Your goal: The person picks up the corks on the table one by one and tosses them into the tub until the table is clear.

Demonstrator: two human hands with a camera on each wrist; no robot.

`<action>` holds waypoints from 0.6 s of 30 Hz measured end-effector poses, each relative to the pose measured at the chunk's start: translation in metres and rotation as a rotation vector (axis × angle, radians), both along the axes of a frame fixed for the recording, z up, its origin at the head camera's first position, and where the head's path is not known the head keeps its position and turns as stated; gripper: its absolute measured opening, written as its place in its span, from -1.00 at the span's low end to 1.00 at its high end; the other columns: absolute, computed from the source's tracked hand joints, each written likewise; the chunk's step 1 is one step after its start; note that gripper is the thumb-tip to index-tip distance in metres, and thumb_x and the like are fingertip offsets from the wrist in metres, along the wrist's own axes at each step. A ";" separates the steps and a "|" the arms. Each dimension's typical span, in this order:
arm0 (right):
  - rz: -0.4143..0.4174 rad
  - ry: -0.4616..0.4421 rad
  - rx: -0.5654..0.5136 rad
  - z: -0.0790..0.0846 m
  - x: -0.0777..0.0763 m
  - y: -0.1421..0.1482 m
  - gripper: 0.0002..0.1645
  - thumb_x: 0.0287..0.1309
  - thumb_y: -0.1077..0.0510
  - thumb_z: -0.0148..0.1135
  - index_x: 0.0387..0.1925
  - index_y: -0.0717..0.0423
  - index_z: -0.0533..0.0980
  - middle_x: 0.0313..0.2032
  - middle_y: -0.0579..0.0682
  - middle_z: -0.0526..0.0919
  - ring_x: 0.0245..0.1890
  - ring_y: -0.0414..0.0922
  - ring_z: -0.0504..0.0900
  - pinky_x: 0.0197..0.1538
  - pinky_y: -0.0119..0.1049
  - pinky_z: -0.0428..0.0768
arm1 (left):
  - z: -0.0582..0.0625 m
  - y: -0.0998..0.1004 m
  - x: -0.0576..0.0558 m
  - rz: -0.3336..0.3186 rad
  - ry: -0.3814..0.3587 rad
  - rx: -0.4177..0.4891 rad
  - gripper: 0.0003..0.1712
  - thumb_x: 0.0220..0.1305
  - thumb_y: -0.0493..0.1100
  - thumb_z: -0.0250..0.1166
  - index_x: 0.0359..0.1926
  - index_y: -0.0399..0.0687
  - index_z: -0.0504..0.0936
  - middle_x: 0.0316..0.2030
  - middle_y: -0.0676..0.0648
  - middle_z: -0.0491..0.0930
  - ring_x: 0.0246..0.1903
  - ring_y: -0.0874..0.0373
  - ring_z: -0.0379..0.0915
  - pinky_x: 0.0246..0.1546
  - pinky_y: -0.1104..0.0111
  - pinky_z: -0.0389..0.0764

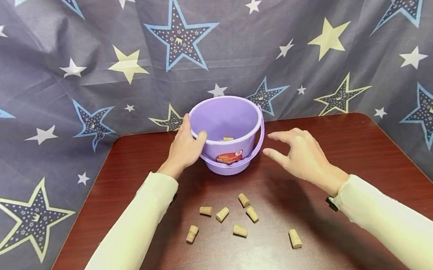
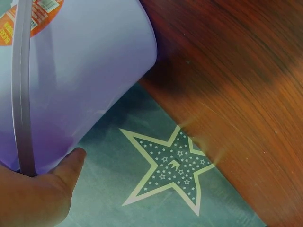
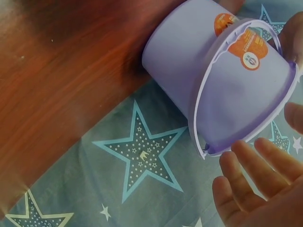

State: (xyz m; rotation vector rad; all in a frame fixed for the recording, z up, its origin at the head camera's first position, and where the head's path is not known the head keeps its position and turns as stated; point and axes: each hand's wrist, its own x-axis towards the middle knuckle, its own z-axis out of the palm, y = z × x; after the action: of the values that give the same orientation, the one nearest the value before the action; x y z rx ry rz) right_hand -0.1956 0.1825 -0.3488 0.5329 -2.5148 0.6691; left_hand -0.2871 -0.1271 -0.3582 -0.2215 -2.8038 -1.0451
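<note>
A purple plastic bucket (image 1: 230, 117) with a red-orange label (image 1: 229, 157) stands toward the back of the table. Its handle (image 1: 259, 141) hangs down across the front. My left hand (image 1: 185, 146) grips the bucket's rim on the left side, thumb at the front of the rim; in the left wrist view its fingers (image 2: 71, 168) lie by the handle's end. Beside the bucket's right side, my right hand (image 1: 303, 156) hovers with thumb and fingers spread and nothing between them. One cork (image 1: 227, 138) shows inside the bucket.
Several corks, such as this cork (image 1: 222, 214) and that cork (image 1: 192, 234), lie scattered on the dark red wooden table (image 1: 167, 265) in front of the bucket. One cork (image 1: 294, 238) is off to the right, nearer the front. A star-patterned cloth (image 1: 232, 66) hangs behind the table.
</note>
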 end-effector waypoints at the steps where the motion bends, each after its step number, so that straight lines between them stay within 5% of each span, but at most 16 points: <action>1: 0.000 -0.001 0.001 -0.001 0.001 0.000 -0.47 0.13 -0.08 0.51 0.08 0.08 0.70 -0.02 0.07 0.77 -0.05 0.13 0.63 0.06 0.13 0.49 | 0.000 0.000 0.000 -0.001 0.001 -0.002 0.02 0.37 0.20 0.04 0.66 -0.06 -0.19 0.58 -0.21 0.06 0.49 -0.15 0.13 0.38 -0.08 0.28; 18: 0.033 -0.023 0.033 -0.015 0.013 0.013 -0.46 0.11 -0.08 0.53 0.08 0.09 0.71 -0.02 0.07 0.77 -0.09 0.12 0.65 -0.03 0.10 0.54 | -0.001 0.000 -0.001 0.001 0.003 0.000 0.02 0.37 0.19 0.03 0.66 -0.06 -0.20 0.58 -0.20 0.04 0.50 -0.14 0.11 0.39 -0.08 0.27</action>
State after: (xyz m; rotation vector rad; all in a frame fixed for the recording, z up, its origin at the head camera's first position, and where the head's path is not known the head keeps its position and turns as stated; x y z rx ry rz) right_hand -0.1822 0.1951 -0.3634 0.5825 -2.5470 0.6508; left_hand -0.2876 -0.1272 -0.3593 -0.2218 -2.8012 -1.0431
